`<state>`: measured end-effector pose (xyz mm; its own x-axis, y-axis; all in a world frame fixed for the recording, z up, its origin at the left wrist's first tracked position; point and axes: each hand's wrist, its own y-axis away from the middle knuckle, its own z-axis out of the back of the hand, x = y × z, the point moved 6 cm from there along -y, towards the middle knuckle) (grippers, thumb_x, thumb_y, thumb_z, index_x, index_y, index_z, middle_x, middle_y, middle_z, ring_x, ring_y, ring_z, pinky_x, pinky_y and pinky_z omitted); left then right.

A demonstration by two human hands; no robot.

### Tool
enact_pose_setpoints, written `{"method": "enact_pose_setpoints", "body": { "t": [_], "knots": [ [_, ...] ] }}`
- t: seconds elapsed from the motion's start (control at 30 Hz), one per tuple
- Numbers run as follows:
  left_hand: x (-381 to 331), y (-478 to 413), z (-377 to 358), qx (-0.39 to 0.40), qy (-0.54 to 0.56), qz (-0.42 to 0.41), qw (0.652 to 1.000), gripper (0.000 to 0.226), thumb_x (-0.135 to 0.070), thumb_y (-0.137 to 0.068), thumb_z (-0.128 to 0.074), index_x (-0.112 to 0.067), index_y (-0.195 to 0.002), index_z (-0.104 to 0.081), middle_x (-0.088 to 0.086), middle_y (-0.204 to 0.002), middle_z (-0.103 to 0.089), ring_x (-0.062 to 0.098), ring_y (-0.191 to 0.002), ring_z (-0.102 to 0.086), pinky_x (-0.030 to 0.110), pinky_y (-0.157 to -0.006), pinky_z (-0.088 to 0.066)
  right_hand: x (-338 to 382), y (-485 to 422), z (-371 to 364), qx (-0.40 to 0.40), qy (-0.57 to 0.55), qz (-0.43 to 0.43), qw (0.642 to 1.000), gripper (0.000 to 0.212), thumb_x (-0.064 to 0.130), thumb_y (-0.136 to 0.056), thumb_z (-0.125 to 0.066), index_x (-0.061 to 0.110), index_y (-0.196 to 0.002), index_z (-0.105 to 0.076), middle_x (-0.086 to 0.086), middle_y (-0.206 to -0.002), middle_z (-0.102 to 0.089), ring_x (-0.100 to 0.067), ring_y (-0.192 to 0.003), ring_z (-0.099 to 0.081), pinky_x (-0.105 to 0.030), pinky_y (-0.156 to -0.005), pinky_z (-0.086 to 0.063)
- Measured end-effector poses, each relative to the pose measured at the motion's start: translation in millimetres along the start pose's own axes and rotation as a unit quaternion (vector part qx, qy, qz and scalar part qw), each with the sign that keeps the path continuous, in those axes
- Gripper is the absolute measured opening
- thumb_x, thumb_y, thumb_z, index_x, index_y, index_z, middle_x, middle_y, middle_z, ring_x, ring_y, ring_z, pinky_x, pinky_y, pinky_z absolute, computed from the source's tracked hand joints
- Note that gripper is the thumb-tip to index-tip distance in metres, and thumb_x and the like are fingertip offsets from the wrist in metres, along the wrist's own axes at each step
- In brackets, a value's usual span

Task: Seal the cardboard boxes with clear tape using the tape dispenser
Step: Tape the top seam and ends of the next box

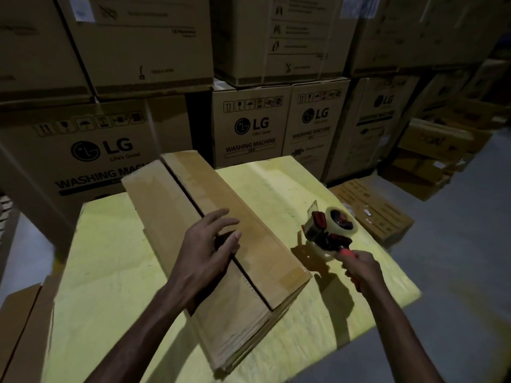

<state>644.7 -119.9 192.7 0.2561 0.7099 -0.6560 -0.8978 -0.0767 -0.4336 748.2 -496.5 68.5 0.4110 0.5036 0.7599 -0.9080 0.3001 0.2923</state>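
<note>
A long cardboard box [257, 233] lies diagonally on the yellow table [110, 266], its two top flaps meeting along a dark open seam. My left hand [207, 244] rests flat on the flaps with fingers spread across the seam near the box's middle. My right hand [360, 269] grips the red handle of a tape dispenser [329, 230], held just right of the box above the table. A roll of clear tape sits on the dispenser, and a short tape end sticks up from its front.
Stacks of large printed washing machine cartons [249, 128] wall off the far side. A flat carton [370, 208] lies on the floor to the right of the table, with more boxes [437, 150] behind it. Another carton [19, 327] stands at the table's left edge.
</note>
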Motion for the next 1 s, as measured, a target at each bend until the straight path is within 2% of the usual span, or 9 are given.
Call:
{"method": "enact_pose_setpoints", "body": {
  "t": [0.1,0.2,0.33,0.43,0.5,0.6,0.67,0.8,1.0],
  "knots": [
    [-29,-3,3,0.008,0.159,0.061,0.985,0.021,-0.034,-0.100,-0.067,-0.023,-0.114,-0.078,-0.011,-0.109,-0.077,0.004,-0.099,-0.073,0.033,-0.084,-0.063,54,27,16,-0.029,0.008,0.089,0.996,0.034,0.055,-0.083,-0.077,0.022,-0.081,-0.071,-0.005,-0.070,-0.072,-0.025,-0.066,-0.067,-0.042,-0.063,-0.052],
    [-45,-10,-1,0.062,0.270,0.151,0.949,0.036,-0.048,-0.096,-0.062,-0.022,-0.115,-0.077,-0.002,-0.106,-0.078,0.013,-0.097,-0.075,0.035,-0.088,-0.062,102,57,24,-0.063,0.013,0.160,0.985,0.035,0.063,-0.082,-0.073,0.029,-0.087,-0.068,0.000,-0.070,-0.069,-0.023,-0.067,-0.066,-0.038,-0.060,-0.050],
    [-47,-24,-7,0.110,0.461,0.332,0.816,0.058,-0.056,-0.094,-0.059,-0.012,-0.129,-0.065,0.011,-0.120,-0.075,0.023,-0.104,-0.076,0.040,-0.094,-0.060,157,106,23,-0.145,0.089,0.263,0.950,0.035,0.064,-0.084,-0.071,0.032,-0.093,-0.060,0.008,-0.077,-0.062,-0.023,-0.077,-0.060,-0.034,-0.065,-0.047],
    [-48,-36,1,0.106,0.561,0.394,0.720,0.063,-0.055,-0.100,-0.054,0.001,-0.127,-0.062,0.024,-0.114,-0.074,0.032,-0.096,-0.077,0.043,-0.086,-0.063,186,147,12,-0.195,0.131,0.331,0.914,0.034,0.055,-0.086,-0.075,0.030,-0.105,-0.062,0.007,-0.085,-0.062,-0.018,-0.079,-0.055,-0.032,-0.068,-0.041],
    [-42,-38,9,0.095,0.569,0.419,0.702,0.065,-0.054,-0.101,-0.052,0.006,-0.122,-0.064,0.027,-0.107,-0.075,0.033,-0.091,-0.077,0.046,-0.085,-0.062,197,170,2,-0.248,0.157,0.378,0.878,0.036,0.047,-0.082,-0.081,0.026,-0.106,-0.064,0.005,-0.087,-0.065,-0.014,-0.076,-0.050,-0.030,-0.066,-0.036],
    [-28,-29,16,0.085,0.581,0.449,0.673,0.062,-0.051,-0.103,-0.052,0.006,-0.125,-0.060,0.031,-0.120,-0.070,0.040,-0.108,-0.071,0.049,-0.088,-0.059,204,187,-13,-0.273,0.163,0.420,0.850,0.037,0.039,-0.078,-0.086,0.024,-0.102,-0.062,0.004,-0.086,-0.067,-0.019,-0.072,-0.056,-0.028,-0.059,-0.036],
    [-18,-21,19,0.076,0.603,0.459,0.649,0.056,-0.046,-0.103,-0.053,0.004,-0.127,-0.058,0.029,-0.120,-0.071,0.039,-0.104,-0.073,0.048,-0.084,-0.061,205,191,-24,-0.253,0.153,0.432,0.852,0.039,0.039,-0.078,-0.085,0.026,-0.105,-0.060,0.006,-0.089,-0.067,-0.022,-0.074,-0.062,-0.029,-0.057,-0.043],
    [-1,-7,22,0.028,0.619,0.482,0.620,0.025,-0.016,-0.107,-0.047,0.004,-0.106,-0.063,0.019,-0.078,-0.075,0.025,-0.063,-0.076,0.041,-0.068,-0.063,210,196,-41,-0.230,0.119,0.437,0.861,0.040,0.038,-0.077,-0.087,0.029,-0.105,-0.059,0.008,-0.088,-0.067,-0.024,-0.076,-0.064,-0.032,-0.058,-0.048],
    [25,-4,31,0.005,0.603,0.489,0.630,0.032,-0.009,-0.110,-0.037,0.009,-0.103,-0.062,0.023,-0.078,-0.075,0.026,-0.062,-0.076,0.034,-0.054,-0.063,217,198,-58,-0.218,0.098,0.422,0.874,0.040,0.038,-0.076,-0.087,0.030,-0.106,-0.063,0.008,-0.087,-0.069,-0.026,-0.077,-0.067,-0.034,-0.060,-0.051]
  ]
}}
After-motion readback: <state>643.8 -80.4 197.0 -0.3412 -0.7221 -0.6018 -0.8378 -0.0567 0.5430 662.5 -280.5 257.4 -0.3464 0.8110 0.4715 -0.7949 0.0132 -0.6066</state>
